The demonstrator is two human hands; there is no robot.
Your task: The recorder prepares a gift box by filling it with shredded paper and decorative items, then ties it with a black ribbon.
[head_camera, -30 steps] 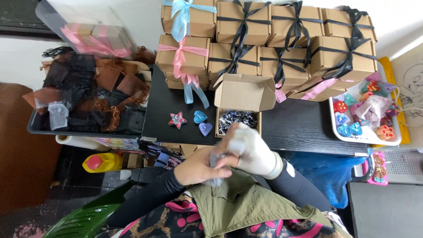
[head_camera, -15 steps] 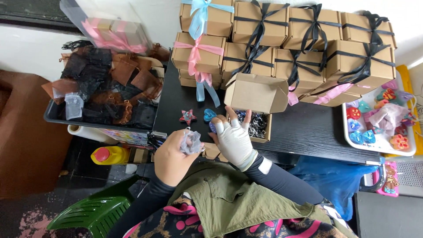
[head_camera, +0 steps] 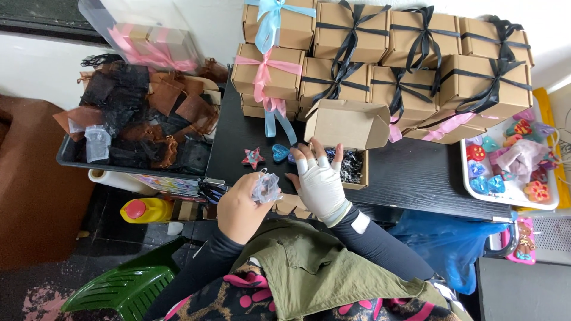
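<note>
The left hand (head_camera: 241,205) is pinching a small sheer pouch (head_camera: 266,186) between closed fingers at the black table's (head_camera: 416,178) near edge, while the gloved right hand (head_camera: 318,184), fingers spread wide, is reaching toward twelve o'clock for the small heart-shaped pieces (head_camera: 281,153) lying at nine o'clock of the open cardboard box (head_camera: 348,134). Judging by how things lie, much of the packing is looking done: ribbon-tied boxes (head_camera: 380,53) are stacking up at twelve o'clock, yet the open box is holding only dark filling, a star piece (head_camera: 253,157) is waiting outside, and more coloured pieces are sitting on the white tray (head_camera: 476,196) at three o'clock.
</note>
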